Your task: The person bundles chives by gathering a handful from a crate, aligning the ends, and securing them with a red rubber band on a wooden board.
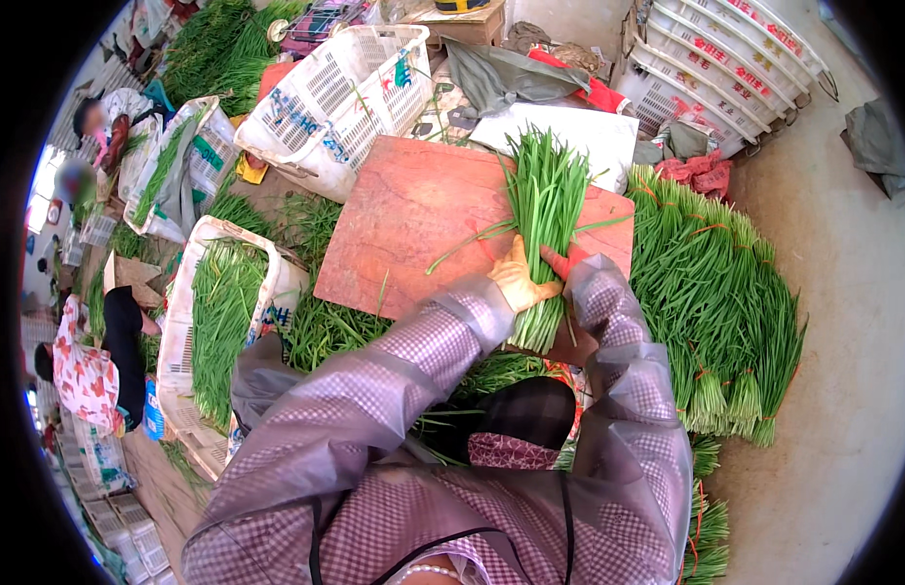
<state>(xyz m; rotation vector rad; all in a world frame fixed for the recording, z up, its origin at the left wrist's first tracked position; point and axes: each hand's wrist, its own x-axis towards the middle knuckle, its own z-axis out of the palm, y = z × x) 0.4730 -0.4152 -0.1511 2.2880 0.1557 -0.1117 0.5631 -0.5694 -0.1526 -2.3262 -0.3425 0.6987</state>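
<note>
A thick bundle of long green garlic chives [550, 190] lies over the near right part of a reddish board [413, 210], its cut ends pointing toward me. My left hand [519, 279], in a pale yellow glove, is closed around the lower part of the bundle. From the right, my right hand [566, 261], in a red-orange glove, grips the same stalks; its fingertips are partly hidden. A thin red loop shows beside my left hand, too small to make out. A few loose blades stick out sideways across the board.
Tied chive bundles [711, 292] are heaped right of the board. A white crate [345, 93] stands behind it, another crate [179, 336] with chives at left. Stacked white baskets [711, 73] rise at the back right. Another person [87, 361] is at far left.
</note>
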